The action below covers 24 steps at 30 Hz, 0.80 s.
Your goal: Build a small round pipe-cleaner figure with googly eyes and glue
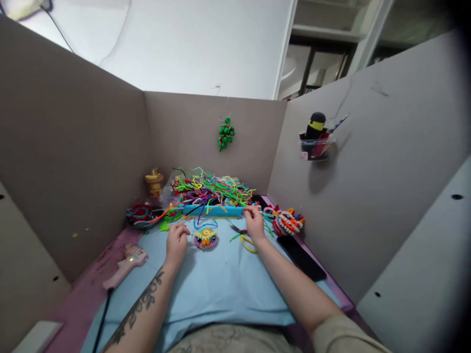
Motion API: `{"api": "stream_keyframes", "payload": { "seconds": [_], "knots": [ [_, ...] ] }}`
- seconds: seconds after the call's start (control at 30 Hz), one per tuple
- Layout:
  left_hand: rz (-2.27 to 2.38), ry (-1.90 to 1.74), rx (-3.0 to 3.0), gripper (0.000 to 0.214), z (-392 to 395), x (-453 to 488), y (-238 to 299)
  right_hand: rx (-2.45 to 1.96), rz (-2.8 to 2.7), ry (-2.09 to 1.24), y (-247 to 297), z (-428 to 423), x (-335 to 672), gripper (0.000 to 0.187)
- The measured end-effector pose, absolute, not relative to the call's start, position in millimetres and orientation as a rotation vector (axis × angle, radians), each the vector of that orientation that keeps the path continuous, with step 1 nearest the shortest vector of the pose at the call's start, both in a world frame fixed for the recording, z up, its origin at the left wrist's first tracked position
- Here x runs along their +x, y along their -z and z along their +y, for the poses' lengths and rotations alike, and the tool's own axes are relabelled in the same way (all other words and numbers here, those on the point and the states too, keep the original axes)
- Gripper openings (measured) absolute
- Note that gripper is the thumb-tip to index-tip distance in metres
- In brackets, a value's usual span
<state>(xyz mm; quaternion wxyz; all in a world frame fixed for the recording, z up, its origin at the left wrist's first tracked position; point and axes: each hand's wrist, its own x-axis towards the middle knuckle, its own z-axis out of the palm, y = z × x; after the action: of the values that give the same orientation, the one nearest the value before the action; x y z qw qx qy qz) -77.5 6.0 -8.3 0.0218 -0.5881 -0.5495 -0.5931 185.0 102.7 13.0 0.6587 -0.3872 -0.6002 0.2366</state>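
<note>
Over the light blue sheet, my left hand (177,239) hovers with loosely bent, parted fingers, and nothing shows in them. Just right of it lies a small round pipe-cleaner face (206,239) in purple, yellow and orange with dark eyes. My right hand (254,223) is at the right end of a blue tray (221,211), its fingers closed in a pinch; whatever they hold is hidden or too small to make out. Beside that wrist are small pliers or scissors (238,229) with dark blades and a yellow pipe-cleaner loop (248,244).
A heap of colourful pipe cleaners (213,189) fills the back. At left are a pink glue gun (127,267) and a dark bowl (143,218). A striped pipe-cleaner piece (287,223) and black phone (300,257) lie right. Grey partitions (213,110) enclose the desk.
</note>
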Motion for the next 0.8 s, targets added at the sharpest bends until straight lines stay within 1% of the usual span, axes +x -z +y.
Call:
{"api": "stream_keyframes", "payload": {
  "seconds": [0.13, 0.23, 0.4, 0.53, 0.6, 0.7, 0.8],
  "knots": [
    [-1.67, 1.852, -1.702, 0.016, 4.0, -70.3, 6.4, -0.908, -1.694, -0.455, -10.1, 126.4, 179.3, 0.02],
    [-1.727, 1.856, -1.69, 0.026, 5.8, -67.0, 10.7, -0.944, -1.811, -0.368, -10.7, 146.0, 160.7, 0.021],
    [-1.804, 1.864, -1.695, 0.028, 9.1, -64.8, 17.1, -1.099, -1.979, -0.234, -18.2, 161.3, 113.2, 0.026],
    [-1.804, 1.893, -1.704, 0.03, 9.2, -63.6, 16.7, -1.135, -2.332, -0.146, -17.8, 152.2, 80.0, 0.04],
    [-1.804, 1.915, -1.706, 0.03, 9.1, -63.5, 16.7, -1.155, -2.499, -0.165, -17.8, 147.5, 71.5, 0.04],
    [-1.813, 1.953, -1.719, 0.031, 8.6, -63.3, 16.9, -1.153, -2.485, -0.241, -23.5, 145.1, 71.2, 0.031],
    [-1.832, 1.979, -1.735, 0.03, 7.2, -61.9, 15.7, -1.022, -2.267, -0.54, -37.9, 144.5, 82.3, 0.026]
  ]
}}
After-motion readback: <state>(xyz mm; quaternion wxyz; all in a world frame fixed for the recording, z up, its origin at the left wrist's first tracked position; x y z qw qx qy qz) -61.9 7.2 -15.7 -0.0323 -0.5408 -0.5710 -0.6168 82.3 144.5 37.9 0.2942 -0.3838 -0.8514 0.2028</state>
